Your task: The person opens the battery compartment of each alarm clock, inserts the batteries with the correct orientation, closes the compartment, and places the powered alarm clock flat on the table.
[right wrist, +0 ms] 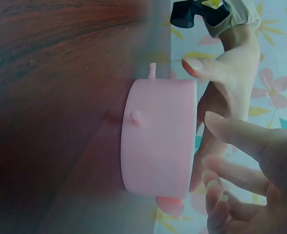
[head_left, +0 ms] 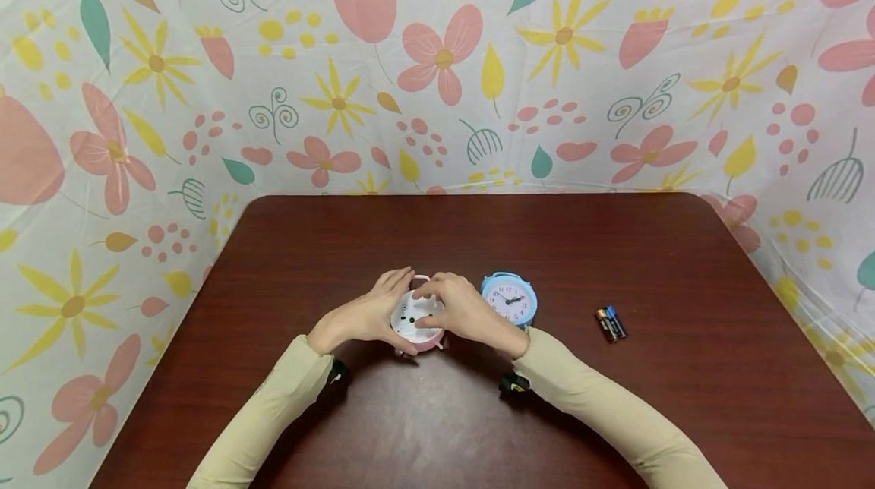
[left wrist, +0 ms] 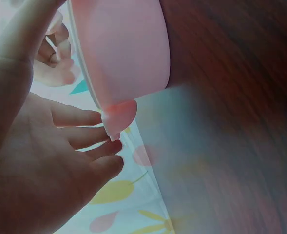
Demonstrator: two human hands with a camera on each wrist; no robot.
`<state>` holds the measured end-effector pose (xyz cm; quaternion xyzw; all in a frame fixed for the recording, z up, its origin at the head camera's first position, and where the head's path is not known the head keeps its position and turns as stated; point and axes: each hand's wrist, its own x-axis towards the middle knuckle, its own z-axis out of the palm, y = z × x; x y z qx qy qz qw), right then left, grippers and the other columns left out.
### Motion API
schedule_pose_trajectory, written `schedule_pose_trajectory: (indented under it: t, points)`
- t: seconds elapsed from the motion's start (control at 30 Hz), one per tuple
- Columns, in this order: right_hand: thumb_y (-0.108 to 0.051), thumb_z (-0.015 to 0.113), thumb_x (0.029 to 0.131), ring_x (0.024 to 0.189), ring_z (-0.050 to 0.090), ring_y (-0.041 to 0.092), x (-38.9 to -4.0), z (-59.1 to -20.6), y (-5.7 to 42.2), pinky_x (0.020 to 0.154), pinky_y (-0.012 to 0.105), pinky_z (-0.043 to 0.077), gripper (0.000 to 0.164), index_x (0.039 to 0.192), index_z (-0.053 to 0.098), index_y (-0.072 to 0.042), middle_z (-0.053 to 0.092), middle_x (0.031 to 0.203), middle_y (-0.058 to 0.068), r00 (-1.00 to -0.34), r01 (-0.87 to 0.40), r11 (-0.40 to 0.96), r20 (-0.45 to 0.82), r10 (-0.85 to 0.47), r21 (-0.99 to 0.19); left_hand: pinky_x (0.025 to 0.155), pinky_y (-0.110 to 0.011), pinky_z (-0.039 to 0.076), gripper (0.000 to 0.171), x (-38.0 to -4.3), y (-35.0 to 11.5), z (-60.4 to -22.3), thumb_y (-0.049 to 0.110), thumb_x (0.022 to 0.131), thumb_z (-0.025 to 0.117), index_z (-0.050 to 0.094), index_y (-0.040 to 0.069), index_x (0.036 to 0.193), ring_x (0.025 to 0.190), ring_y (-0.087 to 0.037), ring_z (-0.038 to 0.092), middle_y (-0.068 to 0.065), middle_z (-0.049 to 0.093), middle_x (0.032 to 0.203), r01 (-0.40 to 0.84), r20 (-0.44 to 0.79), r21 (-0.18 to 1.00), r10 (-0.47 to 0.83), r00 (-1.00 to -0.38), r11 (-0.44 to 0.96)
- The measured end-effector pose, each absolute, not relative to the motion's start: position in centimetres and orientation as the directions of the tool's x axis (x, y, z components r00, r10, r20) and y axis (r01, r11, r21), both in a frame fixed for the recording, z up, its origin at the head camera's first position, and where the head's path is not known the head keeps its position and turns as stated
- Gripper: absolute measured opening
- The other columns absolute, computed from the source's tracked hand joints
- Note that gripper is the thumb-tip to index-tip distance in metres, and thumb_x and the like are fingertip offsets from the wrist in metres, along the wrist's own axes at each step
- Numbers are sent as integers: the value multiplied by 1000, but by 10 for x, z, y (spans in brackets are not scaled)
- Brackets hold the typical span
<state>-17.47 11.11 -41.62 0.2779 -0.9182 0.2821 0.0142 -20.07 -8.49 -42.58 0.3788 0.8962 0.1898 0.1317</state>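
A pink alarm clock [head_left: 429, 342] lies face down on the table, its white back with small dark knobs turned up. My left hand [head_left: 369, 314] spans its left side, thumb by the near edge and fingers by the far edge. In the left wrist view, those fingers stretch out straight beside a rounded pink bell [left wrist: 120, 117]. Over the clock's back is my right hand [head_left: 468, 310], thumb and forefinger apart. The right wrist view shows the right thumb and fingers spread close to the back of the pink clock [right wrist: 158, 136], nothing between them.
A light blue alarm clock [head_left: 509, 299] lies face up just right of my right hand. Farther right, two batteries [head_left: 611, 323] lie side by side on the dark wooden table [head_left: 437, 428]. A flowered cloth [head_left: 444, 56] hangs behind the table and along its sides.
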Motion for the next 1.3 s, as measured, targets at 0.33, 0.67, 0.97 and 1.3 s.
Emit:
schedule_pose_trajectory:
  t: [0.33, 0.67, 0.97, 1.3]
  points:
    - [-28, 80, 67, 86, 57, 16, -173, -420, 108, 72, 32, 48, 32, 94, 72, -14, 66, 95, 2, -820, -566, 713, 192, -539, -413, 107, -43, 31, 111, -200, -82, -427, 53, 66, 74, 18, 0, 144, 138, -27, 18, -17, 19, 150, 608, -95, 464, 718, -689, 645]
    - [-32, 79, 67, 93, 55, 16, -169, -417, 103, 73, 31, 50, 36, 97, 72, -14, 67, 105, -1, -802, -593, 729, 172, -571, -342, 107, -41, 30, 107, -202, -82, -428, 53, 66, 75, 22, 1, 143, 136, -26, 22, -14, 26, 147, 620, -81, 463, 727, -682, 633]
    - [-36, 77, 69, 86, 53, 15, -168, -420, 100, 72, 29, 48, 30, 94, 74, -18, 70, 98, -6, -774, -633, 731, 213, -597, -253, 108, -43, 30, 110, -202, -83, -429, 52, 65, 76, 20, -1, 144, 137, -29, 20, -17, 22, 149, 613, -97, 470, 728, -679, 634]
    - [-29, 77, 70, 79, 52, 14, -165, -418, 102, 67, 31, 43, 18, 86, 73, -21, 68, 75, -9, -753, -657, 730, 229, -618, -189, 108, -44, 29, 112, -203, -82, -428, 51, 63, 78, 20, -1, 144, 137, -30, 20, -20, 23, 148, 611, -94, 468, 724, -684, 638]
